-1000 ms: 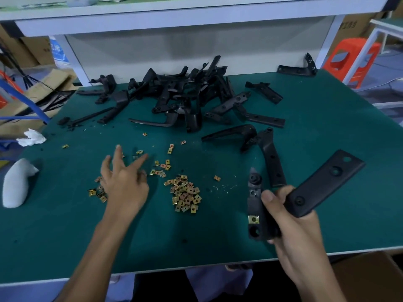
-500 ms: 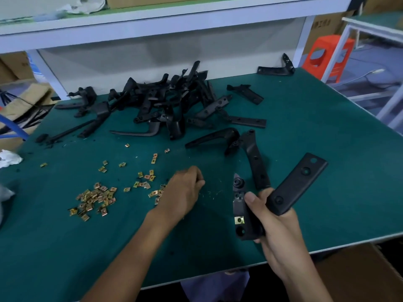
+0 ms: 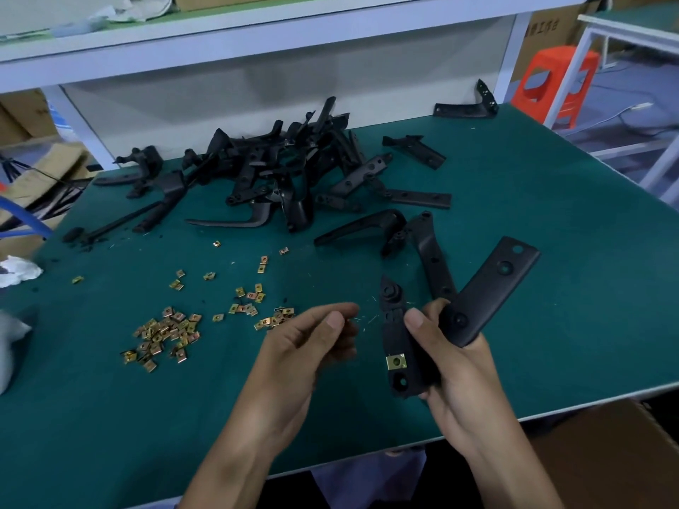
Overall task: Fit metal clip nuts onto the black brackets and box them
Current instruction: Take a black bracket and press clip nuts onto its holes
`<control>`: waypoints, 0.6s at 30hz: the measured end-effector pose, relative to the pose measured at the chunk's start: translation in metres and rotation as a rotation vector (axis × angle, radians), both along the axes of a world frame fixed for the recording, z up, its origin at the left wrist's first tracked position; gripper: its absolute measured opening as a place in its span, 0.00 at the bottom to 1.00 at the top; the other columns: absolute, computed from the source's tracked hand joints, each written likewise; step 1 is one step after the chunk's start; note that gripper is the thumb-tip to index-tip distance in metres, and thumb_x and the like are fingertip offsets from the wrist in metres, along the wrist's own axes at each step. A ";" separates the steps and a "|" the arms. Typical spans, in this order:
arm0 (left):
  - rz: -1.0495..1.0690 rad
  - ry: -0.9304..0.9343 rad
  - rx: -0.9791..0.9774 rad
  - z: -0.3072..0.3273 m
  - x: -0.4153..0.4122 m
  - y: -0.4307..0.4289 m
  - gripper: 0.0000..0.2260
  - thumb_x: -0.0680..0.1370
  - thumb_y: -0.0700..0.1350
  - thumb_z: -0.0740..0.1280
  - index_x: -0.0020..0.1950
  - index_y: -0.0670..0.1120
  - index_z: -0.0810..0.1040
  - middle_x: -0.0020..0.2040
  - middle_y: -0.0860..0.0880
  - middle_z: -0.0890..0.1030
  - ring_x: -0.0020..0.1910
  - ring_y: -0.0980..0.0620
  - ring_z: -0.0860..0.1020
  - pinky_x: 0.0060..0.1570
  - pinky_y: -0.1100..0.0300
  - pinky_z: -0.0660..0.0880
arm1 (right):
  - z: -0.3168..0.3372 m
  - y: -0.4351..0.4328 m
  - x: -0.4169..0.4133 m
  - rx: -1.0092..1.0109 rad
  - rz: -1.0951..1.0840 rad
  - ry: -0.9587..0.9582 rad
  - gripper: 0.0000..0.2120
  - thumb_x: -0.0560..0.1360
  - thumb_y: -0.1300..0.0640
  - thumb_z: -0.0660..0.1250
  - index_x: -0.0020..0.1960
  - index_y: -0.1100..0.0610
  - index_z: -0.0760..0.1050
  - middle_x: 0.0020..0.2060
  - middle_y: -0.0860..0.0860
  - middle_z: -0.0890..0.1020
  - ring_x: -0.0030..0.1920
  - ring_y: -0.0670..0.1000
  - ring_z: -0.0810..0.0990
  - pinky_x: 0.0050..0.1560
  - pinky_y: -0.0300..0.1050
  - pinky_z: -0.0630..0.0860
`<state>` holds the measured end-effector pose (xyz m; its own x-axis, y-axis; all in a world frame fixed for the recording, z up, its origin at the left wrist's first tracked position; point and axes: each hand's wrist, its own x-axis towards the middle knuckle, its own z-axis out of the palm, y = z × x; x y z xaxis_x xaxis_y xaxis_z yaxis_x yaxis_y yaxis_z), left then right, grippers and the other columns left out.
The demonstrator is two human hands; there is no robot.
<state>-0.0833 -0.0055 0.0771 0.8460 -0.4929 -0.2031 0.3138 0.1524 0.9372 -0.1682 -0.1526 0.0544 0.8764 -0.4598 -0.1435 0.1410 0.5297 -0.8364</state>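
My right hand (image 3: 459, 372) grips a black angled bracket (image 3: 490, 288) above the table's front edge, thumb across its bend. A brass clip nut (image 3: 397, 361) sits fitted on the bracket's lower arm. My left hand (image 3: 305, 347) hovers just left of the bracket with thumb pressed to curled fingertips in a pinch. What it pinches is hidden by the thumb. Loose clip nuts (image 3: 161, 332) lie heaped on the green mat (image 3: 110, 416) to the left, with more scattered (image 3: 250, 299) toward the middle.
A tangled pile of black brackets (image 3: 286, 170) fills the back middle, with single ones (image 3: 433, 251) lying nearer my hands. An open cardboard box (image 3: 606, 453) stands below the table's front right corner. White cloth (image 3: 18, 270) lies at the left edge.
My left hand went from the left nut heap to the scattered nuts, closed its fingers, then lifted toward the bracket. The right hand kept hold of the bracket.
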 end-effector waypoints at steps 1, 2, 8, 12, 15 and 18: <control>-0.001 0.004 -0.019 0.002 -0.003 0.001 0.11 0.70 0.45 0.70 0.49 0.49 0.88 0.42 0.46 0.85 0.41 0.54 0.82 0.42 0.65 0.79 | 0.002 0.001 0.001 -0.004 0.002 -0.002 0.20 0.65 0.47 0.80 0.34 0.49 0.68 0.30 0.49 0.68 0.28 0.48 0.68 0.24 0.42 0.59; -0.003 0.013 -0.041 0.004 -0.006 0.001 0.12 0.69 0.44 0.71 0.51 0.49 0.87 0.42 0.44 0.85 0.41 0.53 0.83 0.42 0.64 0.79 | 0.003 0.003 0.001 -0.007 0.004 -0.005 0.20 0.65 0.47 0.80 0.34 0.49 0.67 0.30 0.49 0.68 0.28 0.48 0.68 0.25 0.43 0.58; 0.006 0.086 -0.128 0.015 -0.016 -0.001 0.11 0.62 0.43 0.75 0.43 0.46 0.87 0.38 0.43 0.84 0.35 0.51 0.83 0.36 0.62 0.80 | 0.007 0.009 0.003 -0.040 0.023 0.011 0.19 0.65 0.50 0.81 0.32 0.49 0.69 0.29 0.49 0.68 0.29 0.49 0.66 0.26 0.45 0.57; -0.005 0.096 -0.151 0.017 -0.018 -0.002 0.08 0.64 0.40 0.75 0.42 0.45 0.87 0.38 0.42 0.84 0.35 0.51 0.83 0.37 0.61 0.81 | 0.010 0.011 0.002 -0.037 0.045 -0.006 0.16 0.65 0.50 0.78 0.32 0.49 0.69 0.27 0.47 0.68 0.26 0.47 0.66 0.22 0.39 0.60; 0.013 0.102 -0.149 0.017 -0.017 -0.002 0.08 0.63 0.40 0.75 0.41 0.46 0.86 0.37 0.43 0.83 0.35 0.50 0.83 0.38 0.59 0.82 | 0.010 0.011 0.001 -0.034 0.057 0.000 0.19 0.66 0.50 0.81 0.32 0.49 0.69 0.29 0.48 0.67 0.28 0.48 0.67 0.24 0.41 0.60; 0.011 0.114 -0.159 0.018 -0.017 0.000 0.08 0.64 0.40 0.75 0.42 0.46 0.86 0.38 0.42 0.83 0.35 0.49 0.82 0.38 0.59 0.82 | 0.010 0.011 0.000 -0.022 0.073 -0.010 0.19 0.67 0.52 0.82 0.33 0.49 0.70 0.28 0.48 0.68 0.26 0.47 0.68 0.23 0.38 0.62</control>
